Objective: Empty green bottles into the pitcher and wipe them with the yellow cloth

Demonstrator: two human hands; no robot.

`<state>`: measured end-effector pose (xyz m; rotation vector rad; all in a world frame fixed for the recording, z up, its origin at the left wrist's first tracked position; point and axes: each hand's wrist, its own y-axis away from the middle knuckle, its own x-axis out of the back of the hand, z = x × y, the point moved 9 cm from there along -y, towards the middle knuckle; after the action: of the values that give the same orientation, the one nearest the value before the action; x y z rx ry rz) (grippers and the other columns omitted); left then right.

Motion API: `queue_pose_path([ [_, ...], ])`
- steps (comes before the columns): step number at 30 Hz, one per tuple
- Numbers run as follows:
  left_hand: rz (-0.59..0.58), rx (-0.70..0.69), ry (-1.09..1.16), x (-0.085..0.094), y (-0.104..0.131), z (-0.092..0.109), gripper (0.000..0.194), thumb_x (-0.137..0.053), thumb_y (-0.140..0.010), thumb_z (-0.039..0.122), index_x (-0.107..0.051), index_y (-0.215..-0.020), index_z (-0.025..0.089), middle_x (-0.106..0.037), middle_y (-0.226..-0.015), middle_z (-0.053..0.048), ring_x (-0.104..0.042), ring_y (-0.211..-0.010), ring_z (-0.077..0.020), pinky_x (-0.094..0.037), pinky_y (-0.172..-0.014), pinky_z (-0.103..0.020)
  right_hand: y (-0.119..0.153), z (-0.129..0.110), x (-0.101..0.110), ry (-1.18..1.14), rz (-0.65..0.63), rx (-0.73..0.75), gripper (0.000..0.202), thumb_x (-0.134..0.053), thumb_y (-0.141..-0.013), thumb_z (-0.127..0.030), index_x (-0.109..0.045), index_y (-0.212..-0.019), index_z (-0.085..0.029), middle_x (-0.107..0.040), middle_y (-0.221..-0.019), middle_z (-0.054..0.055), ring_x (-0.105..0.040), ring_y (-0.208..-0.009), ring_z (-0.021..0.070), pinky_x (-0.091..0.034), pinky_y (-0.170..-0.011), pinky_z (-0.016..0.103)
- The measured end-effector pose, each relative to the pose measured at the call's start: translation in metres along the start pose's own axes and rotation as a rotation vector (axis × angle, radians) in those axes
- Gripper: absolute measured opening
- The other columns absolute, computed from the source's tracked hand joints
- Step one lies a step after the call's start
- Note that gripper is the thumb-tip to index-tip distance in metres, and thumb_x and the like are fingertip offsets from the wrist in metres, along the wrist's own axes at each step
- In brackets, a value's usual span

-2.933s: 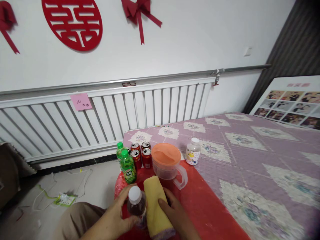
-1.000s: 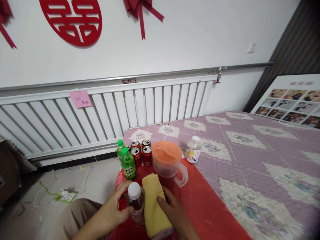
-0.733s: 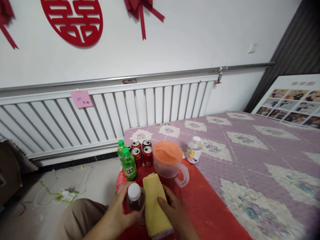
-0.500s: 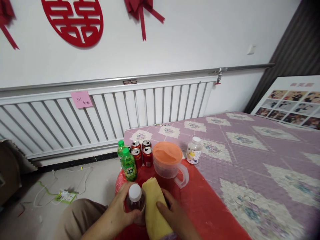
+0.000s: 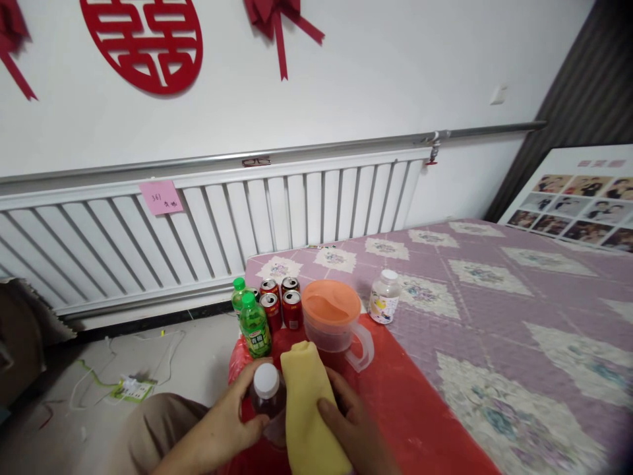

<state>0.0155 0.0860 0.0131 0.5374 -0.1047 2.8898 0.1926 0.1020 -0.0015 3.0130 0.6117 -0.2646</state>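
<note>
The bottle (image 5: 274, 415) sits between your two hands, close in front of you, its white cap (image 5: 266, 380) uppermost and its long axis roughly upright. Its base is out of sight, so you cannot tell whether it rests on the red-covered surface (image 5: 405, 409). Your left hand (image 5: 232, 415) is the nearer one: it grasps the bottle from the left, thumb on your side, below the cap. Directly against or just beside the bottle's right side lies the yellow cloth (image 5: 311, 409), folded long, its axis running from the far end by the bottle toward you and slightly right. Your right hand (image 5: 349, 419) grips that cloth from the right, thumb on top, so the cloth stands between this hand and the bottle. Beyond them is the orange-lidded jug (image 5: 331, 313); left of it are red cans (image 5: 293, 313) and two green bottles (image 5: 256, 336). A clear jar (image 5: 384, 300) stands right of the jug.
</note>
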Motion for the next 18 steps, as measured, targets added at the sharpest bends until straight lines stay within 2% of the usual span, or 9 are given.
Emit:
queue_pose_path([
  [4,-0.008,-0.005,-0.014,0.001,0.001,0.002,0.073,-0.056,-0.064,0.0,-0.042,-0.133,0.022,-0.046,-0.141,-0.007,-0.033,-0.136,-0.0272,-0.015,-0.117,-0.047,-0.001,0.006,0.0,0.017,-0.003,-0.017,0.057,-0.059,-0.08,-0.047,-0.049,-0.129,-0.02,-0.064,-0.123,0.009,-0.06,-0.109,0.0285,-0.048,-0.087,0.038],
  [7,-0.01,0.016,0.004,0.001,0.003,-0.005,0.072,-0.059,-0.068,0.005,-0.039,-0.136,0.022,-0.042,-0.144,-0.007,-0.027,-0.14,-0.0271,-0.01,-0.118,-0.047,-0.003,0.015,0.005,0.124,0.014,-0.074,0.052,-0.058,-0.08,-0.041,-0.052,-0.127,-0.02,-0.065,-0.123,0.009,-0.06,-0.11,0.0281,-0.047,-0.09,0.039],
  [10,0.051,-0.004,0.037,0.002,0.004,-0.012,0.08,-0.067,-0.069,0.016,-0.03,-0.14,0.023,-0.036,-0.147,-0.01,-0.026,-0.14,-0.03,-0.012,-0.117,-0.049,-0.005,0.022,0.008,0.23,0.012,-0.09,0.044,-0.057,-0.08,-0.034,-0.056,-0.122,-0.019,-0.067,-0.118,0.009,-0.062,-0.107,0.0274,-0.047,-0.091,0.04],
  [14,0.255,0.002,-0.04,0.009,0.004,-0.025,0.09,-0.075,-0.06,0.024,-0.029,-0.137,0.019,-0.029,-0.147,-0.015,-0.024,-0.139,-0.0377,-0.016,-0.115,-0.054,-0.007,0.025,0.008,0.266,0.01,-0.086,0.043,-0.057,-0.079,-0.03,-0.057,-0.121,-0.02,-0.067,-0.118,0.009,-0.063,-0.104,0.0267,-0.048,-0.09,0.04],
  [16,0.289,0.03,-0.073,0.009,0.004,-0.029,0.086,-0.074,-0.06,0.023,-0.03,-0.134,0.019,-0.031,-0.144,-0.016,-0.026,-0.137,-0.0389,-0.022,-0.112,-0.055,-0.007,0.02,0.008,0.258,0.025,-0.066,0.045,-0.057,-0.079,-0.03,-0.055,-0.123,-0.02,-0.066,-0.12,0.009,-0.062,-0.107,0.0267,-0.047,-0.092,0.04],
  [18,0.272,0.034,-0.055,0.006,0.003,-0.028,0.085,-0.071,-0.062,0.021,-0.027,-0.134,0.02,-0.034,-0.142,-0.015,-0.03,-0.135,-0.0374,-0.028,-0.11,-0.053,-0.005,0.014,0.007,0.211,0.026,-0.053,0.048,-0.059,-0.079,-0.033,-0.053,-0.125,-0.02,-0.064,-0.123,0.01,-0.061,-0.109,0.0271,-0.046,-0.093,0.04],
])
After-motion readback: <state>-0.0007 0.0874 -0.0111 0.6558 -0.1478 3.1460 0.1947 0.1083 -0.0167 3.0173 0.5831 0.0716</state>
